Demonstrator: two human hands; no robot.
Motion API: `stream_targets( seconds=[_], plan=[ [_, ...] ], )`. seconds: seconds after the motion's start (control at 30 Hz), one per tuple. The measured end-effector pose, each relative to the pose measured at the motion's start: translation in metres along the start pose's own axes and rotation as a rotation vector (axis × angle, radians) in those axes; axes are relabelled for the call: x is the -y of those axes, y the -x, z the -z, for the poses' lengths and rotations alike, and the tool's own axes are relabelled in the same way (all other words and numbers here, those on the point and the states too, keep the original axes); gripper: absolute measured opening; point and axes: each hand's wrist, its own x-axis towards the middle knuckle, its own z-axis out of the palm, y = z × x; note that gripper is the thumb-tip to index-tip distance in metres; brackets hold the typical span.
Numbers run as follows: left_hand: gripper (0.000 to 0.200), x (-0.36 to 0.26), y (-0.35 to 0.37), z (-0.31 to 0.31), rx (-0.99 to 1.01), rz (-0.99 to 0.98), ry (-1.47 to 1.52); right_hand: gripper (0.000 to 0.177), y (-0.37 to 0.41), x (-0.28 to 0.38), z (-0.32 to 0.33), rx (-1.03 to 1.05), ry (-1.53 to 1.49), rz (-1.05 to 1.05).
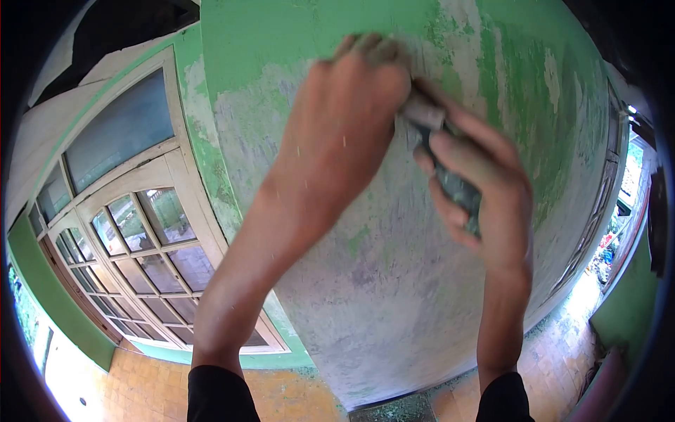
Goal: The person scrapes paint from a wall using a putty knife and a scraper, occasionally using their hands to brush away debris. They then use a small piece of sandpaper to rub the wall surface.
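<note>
Black sleeves (214, 394) sit lowest and closest, one on each arm, and from them two bare forearms rise towards the wall (394, 295). From where I stand, the right hand (485, 190) is wrapped tight round a scraper (453, 184). Its fingers curl over the dark handle, and the tool's grey head end points up and to the left, against the wall. The left hand (351, 105) lies over that head end, its back turned towards me, knuckles bent and fingertips pushed against the plaster just above the tool. Its palm is hidden, so I cannot tell whether it grips the scraper or only presses down on it. The two hands meet at the grey end of the tool.

The scraper sits high on the wall, where green paint above gives way to a bare patch below. Most of the wall under the hands is dull grey, mottled with faint purple stains. Green shows along the top and in ragged flakes to the right. To the left is a window (140, 232) of many small panes in a pale frame, with a larger frosted pane above it. Below lies an orange tiled floor (140, 387). At the far right, well apart from the hands, a doorway (626, 183) lets in bright light.
</note>
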Motion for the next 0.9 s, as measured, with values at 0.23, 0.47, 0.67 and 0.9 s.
stream_targets(
  seconds=[0.23, 0.47, 0.67, 0.9],
  plan=[
    [0.023, -0.006, -0.007, 0.006, 0.105, 0.051, 0.013, 0.056, -0.002, 0.006, 0.003, -0.038, 0.034, -0.004],
    [0.016, -0.013, 0.017, -0.007, -0.032, -0.066, -0.037, 0.055, 0.017, -0.008, 0.008, 0.046, -0.064, -0.139],
    [0.038, -0.017, 0.008, -0.001, 0.071, -0.016, -0.08, 0.056, 0.013, -0.007, 0.009, 0.017, -0.07, -0.103],
    [0.037, -0.006, -0.017, 0.008, 0.271, 0.063, -0.007, 0.06, -0.004, 0.005, 0.013, 0.008, 0.011, -0.05]
  ],
)
